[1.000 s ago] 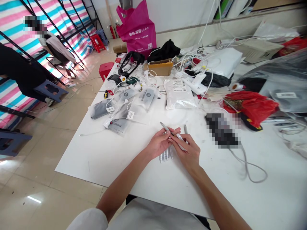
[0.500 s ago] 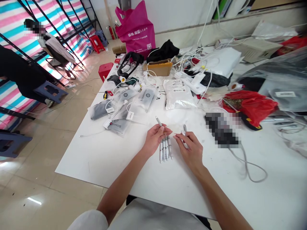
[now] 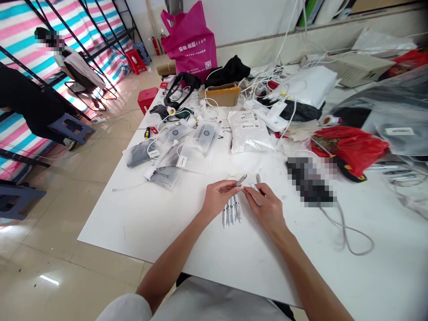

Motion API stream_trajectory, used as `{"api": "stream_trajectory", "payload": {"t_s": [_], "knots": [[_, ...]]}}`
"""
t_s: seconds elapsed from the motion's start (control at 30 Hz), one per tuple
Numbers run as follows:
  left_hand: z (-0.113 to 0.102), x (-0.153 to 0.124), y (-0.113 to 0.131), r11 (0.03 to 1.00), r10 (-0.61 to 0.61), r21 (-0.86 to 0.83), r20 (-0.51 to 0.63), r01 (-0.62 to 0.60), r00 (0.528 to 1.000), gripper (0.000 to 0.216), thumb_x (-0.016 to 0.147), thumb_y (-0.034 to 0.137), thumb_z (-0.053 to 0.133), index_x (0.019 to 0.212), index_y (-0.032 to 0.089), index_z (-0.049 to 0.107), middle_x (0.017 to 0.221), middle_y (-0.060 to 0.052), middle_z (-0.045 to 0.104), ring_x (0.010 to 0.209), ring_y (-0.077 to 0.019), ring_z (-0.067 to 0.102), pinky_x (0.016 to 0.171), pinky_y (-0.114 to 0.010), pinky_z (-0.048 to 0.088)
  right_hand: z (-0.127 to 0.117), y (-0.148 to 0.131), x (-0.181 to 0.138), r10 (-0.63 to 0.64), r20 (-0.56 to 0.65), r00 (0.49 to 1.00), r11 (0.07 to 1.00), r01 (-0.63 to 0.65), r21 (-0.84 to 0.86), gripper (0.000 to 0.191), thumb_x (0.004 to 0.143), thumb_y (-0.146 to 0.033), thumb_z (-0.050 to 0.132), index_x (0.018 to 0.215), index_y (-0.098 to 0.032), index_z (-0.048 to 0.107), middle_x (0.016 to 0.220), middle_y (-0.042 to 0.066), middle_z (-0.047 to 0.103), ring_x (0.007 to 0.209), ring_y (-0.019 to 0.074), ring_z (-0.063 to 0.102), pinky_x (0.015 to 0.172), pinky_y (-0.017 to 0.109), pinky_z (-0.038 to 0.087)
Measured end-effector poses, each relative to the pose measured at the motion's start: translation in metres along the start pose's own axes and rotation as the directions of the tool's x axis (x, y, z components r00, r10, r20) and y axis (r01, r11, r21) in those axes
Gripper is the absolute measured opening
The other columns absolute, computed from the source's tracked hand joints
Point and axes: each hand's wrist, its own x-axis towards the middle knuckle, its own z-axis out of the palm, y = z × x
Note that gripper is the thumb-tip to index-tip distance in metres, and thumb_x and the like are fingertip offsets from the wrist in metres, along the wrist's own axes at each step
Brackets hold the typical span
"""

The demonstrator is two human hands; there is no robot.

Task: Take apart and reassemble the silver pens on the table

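Observation:
Over the white table [image 3: 187,232], my left hand [image 3: 219,196] is closed on a grey-tipped pen [image 3: 241,180], whose tip points up and to the right. My right hand [image 3: 265,206] is closed around another pen [image 3: 258,179], its grey end sticking up past the fingers. The fingertips of both hands meet at a small white piece [image 3: 241,189], too small to name. Several white and grey pens [image 3: 231,214] lie side by side on the table below and between my hands, their upper ends partly hidden by my fingers.
Grey pouches [image 3: 202,138] with cables lie ahead to the left. A white plastic package [image 3: 249,131] sits farther ahead. To the right are a pixelated dark object [image 3: 309,183] with a cord and a red bag [image 3: 351,147]. A magenta bag [image 3: 190,42] stands at the back.
My left hand has tilted its pen from pointing up-left to up-right and brought it lower, toward my right hand. The fingertips now meet. My right hand has barely moved.

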Motion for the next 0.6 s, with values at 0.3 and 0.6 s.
{"api": "stream_trajectory", "payload": {"t_s": [0.3, 0.6], "knots": [[0.002, 0.0, 0.005, 0.985, -0.099, -0.147, -0.049, 0.09, 0.994, 0.029, 0.079, 0.04, 0.084, 0.098, 0.018, 0.083, 0.097, -0.007, 0.079, 0.095, -0.0237, 0.073, 0.096, -0.04, 0.057, -0.006, -0.007, 0.006, 0.082, -0.003, 0.997, 0.99, -0.081, 0.12, 0.018, 0.097, -0.021, 0.068, 0.11, -0.024, 0.08, 0.086, 0.002, 0.06, 0.064, 0.0097, 0.051, 0.053, 0.024, 0.044], [0.003, 0.003, 0.002, 0.779, -0.31, -0.51, 0.193, 0.365, 0.931, 0.031, 0.077, 0.032, 0.088, 0.102, 0.014, 0.08, 0.101, -0.009, 0.078, 0.095, -0.0203, 0.074, 0.109, -0.043, 0.049, -0.012, -0.023, 0.012, 0.077, -0.111, 0.991, 0.968, -0.048, 0.247, 0.028, 0.095, -0.017, 0.07, 0.118, -0.029, 0.079, 0.088, 0.002, 0.061, 0.065, 0.0098, 0.054, 0.053, 0.025, 0.045]]}}
